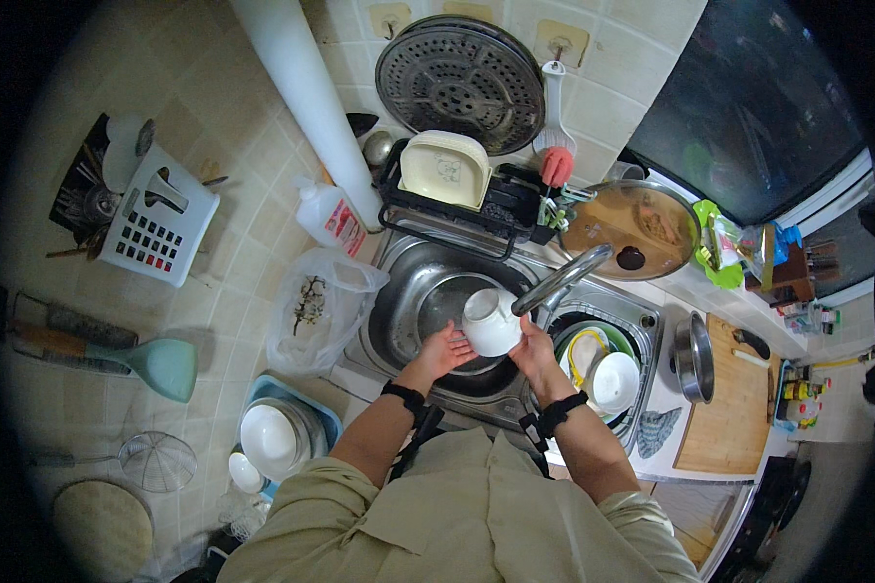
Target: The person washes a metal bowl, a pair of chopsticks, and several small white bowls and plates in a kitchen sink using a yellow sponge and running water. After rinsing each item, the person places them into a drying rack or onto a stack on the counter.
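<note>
Over the left sink basin (397, 291), my right hand (537, 353) holds a white bowl (493, 331) by its right side. The bowl is tipped, with its footed base facing up and away from me. My left hand (441, 355) is at the bowl's left side, palm up and fingers apart. Whether its fingertips touch the bowl is hard to tell. The curved metal faucet (565, 277) reaches over the basin, its tip right beside the bowl. A round metal pan or basin (437, 291) appears to lie in the sink beneath.
Right of the basin, a wire-rack sink (645, 350) holds several dishes, including a white bowl (614, 382). A black dish rack (445, 232) stands behind. Left are a plastic bag (321, 313) and a blue tub (328, 415) with bowls. A steel pot (693, 357) sits near a cutting board (722, 430).
</note>
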A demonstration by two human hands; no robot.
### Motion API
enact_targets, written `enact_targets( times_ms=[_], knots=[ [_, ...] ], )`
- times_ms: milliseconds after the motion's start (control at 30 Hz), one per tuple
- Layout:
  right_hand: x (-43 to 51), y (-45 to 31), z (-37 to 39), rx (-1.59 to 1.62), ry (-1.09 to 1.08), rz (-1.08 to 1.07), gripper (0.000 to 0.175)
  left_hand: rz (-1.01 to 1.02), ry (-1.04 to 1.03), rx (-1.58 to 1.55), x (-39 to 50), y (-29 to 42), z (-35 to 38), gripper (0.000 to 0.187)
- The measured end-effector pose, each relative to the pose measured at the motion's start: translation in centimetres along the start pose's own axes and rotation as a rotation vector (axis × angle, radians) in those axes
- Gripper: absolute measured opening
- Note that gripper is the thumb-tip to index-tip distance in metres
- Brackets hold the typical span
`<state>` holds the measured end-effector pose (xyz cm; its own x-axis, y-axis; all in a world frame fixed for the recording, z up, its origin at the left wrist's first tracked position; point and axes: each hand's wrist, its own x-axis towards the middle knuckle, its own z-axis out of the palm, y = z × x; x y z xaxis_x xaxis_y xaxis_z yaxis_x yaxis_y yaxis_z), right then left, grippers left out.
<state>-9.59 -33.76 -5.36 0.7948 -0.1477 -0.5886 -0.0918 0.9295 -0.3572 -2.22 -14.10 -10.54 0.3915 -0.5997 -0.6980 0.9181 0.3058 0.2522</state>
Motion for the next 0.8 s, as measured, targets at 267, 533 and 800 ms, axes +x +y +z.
enact_targets(
  times_ms=[267, 533, 800],
  knots=[
    [-0.7, 0.0, -3.1, 0.216, 0.063, 0.027, 0.038, 0.092, -0.205, -0.049, -0.2, -1.0, 1.7, 0.036],
    [-0.5, 0.8, -4.7, -0.058, 0.087, -0.013, 0.046, 0.252, -0.231, -0.066, -1.5, -1.3, 5.0, 0.031],
    [-3.2, 1.8, -4.4, -1.002, 0.023, -0.214, 0.076, 0.322, -0.243, 0.22, -2.7, -1.6, 7.9, 0.035]
  ],
)
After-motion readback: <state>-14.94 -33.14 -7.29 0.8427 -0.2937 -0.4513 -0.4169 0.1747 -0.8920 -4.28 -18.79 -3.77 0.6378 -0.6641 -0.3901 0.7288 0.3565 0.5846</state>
